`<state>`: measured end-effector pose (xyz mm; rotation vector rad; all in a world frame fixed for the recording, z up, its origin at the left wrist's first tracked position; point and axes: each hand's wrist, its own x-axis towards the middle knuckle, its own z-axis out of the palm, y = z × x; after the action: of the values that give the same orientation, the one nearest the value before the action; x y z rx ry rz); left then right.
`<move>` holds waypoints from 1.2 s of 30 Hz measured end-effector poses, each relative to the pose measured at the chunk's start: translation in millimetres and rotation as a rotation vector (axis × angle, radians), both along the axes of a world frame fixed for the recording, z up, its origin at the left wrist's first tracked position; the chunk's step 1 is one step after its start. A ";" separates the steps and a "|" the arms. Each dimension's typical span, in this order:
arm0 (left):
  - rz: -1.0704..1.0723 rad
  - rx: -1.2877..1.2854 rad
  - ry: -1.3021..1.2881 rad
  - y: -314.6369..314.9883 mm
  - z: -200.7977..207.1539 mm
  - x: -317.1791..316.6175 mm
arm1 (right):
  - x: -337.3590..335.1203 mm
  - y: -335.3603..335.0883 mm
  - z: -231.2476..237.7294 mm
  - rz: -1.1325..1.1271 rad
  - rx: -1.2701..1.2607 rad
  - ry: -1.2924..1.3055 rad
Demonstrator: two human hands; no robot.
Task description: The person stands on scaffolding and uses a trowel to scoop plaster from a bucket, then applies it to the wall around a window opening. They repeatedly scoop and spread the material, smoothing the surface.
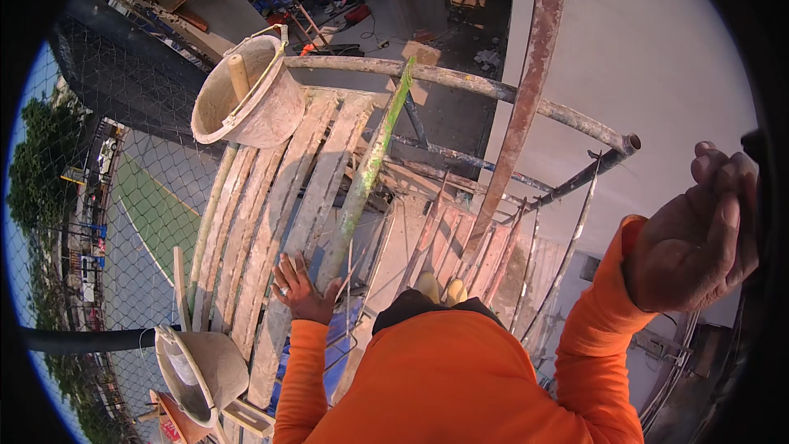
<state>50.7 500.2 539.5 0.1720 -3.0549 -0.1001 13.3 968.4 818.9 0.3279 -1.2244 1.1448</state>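
My left hand [305,290] lies with fingers spread on the weathered wooden planks [306,228] of a scaffold platform, holding nothing. A ring shows on one finger. My right hand [694,234] is raised at the far right, in front of a pale wall. Its fingers are curled in and the thumb presses toward them; I cannot make out what is between them. Beyond my left hand, a mortar-stained bucket [271,111] with a wooden handle [238,76] sticking out sits on the planks. Closer in, a second dirty bucket [222,374] lies tilted at the left.
Scaffold pipes [567,117] and a rusty upright bar [526,90] cross ahead and to the right. A green-stained pole [378,156] edges the platform. Wire mesh [140,173] lines the left, above a road far below. My boots [444,286] stand on lower reddish boards [460,234].
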 end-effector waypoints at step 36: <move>0.006 0.057 0.003 9.1 13.6 0.3 | 6.9 -217.7 72.0 1.189 1.489 -0.339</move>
<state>51.0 509.3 553.1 0.1838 -3.0503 -0.1869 20.2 750.7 890.9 2.2725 -2.1077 0.9672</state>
